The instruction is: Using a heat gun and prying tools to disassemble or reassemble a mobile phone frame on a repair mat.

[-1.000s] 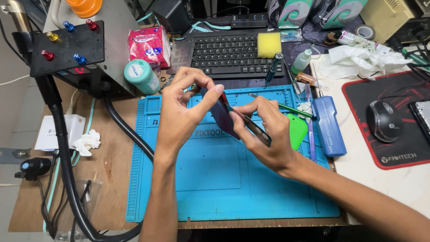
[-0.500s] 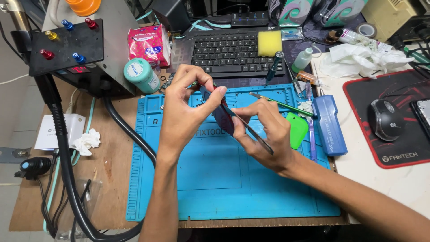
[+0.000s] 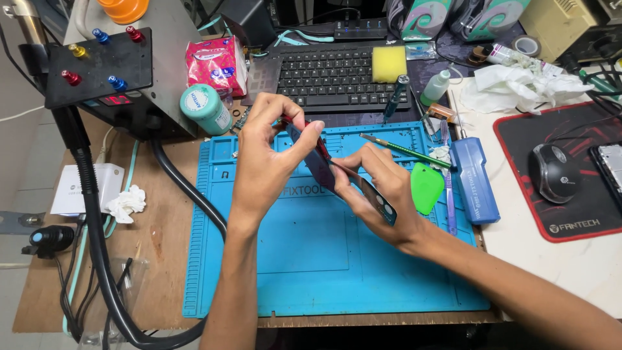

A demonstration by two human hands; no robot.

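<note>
The phone (image 3: pixel 337 178), a thin dark slab seen nearly edge-on, is held tilted above the far half of the blue work mat (image 3: pixel 311 259), its far end up by the left hand and its near end, where a camera cut-out shows, low on the right. At the far left of the surface (image 3: pixel 155 253) stands a black box with coloured knobs (image 3: pixel 103 65), and a thick black hose (image 3: pixel 97 246) runs from it toward the near edge, past a white packet (image 3: pixel 84 188) and a crumpled tissue (image 3: pixel 126 202). Just right of the box a teal round tub (image 3: pixel 206 109) lies on its side with its lid on, so what it holds cannot be seen; behind it sits a pink packet (image 3: pixel 217 65). The left hand (image 3: pixel 269 162) is curled, thumb and fingertips pinching the phone's far end along with something small and red. The right hand (image 3: pixel 382 194) cups the phone from the near side, fingers wrapped around its edge. Beyond the hands lie a black keyboard (image 3: pixel 337 78) with a yellow sponge (image 3: pixel 389 63) on it. Further right come a small squeeze bottle (image 3: pixel 435 87), a green pen-like tool (image 3: pixel 402 150), a green plastic pick (image 3: pixel 427 188), a blue flat case (image 3: pixel 474 180), crumpled white tissue (image 3: pixel 518 87), and a dark mouse (image 3: pixel 554 172) on a black-and-red pad (image 3: pixel 570 214).
</note>
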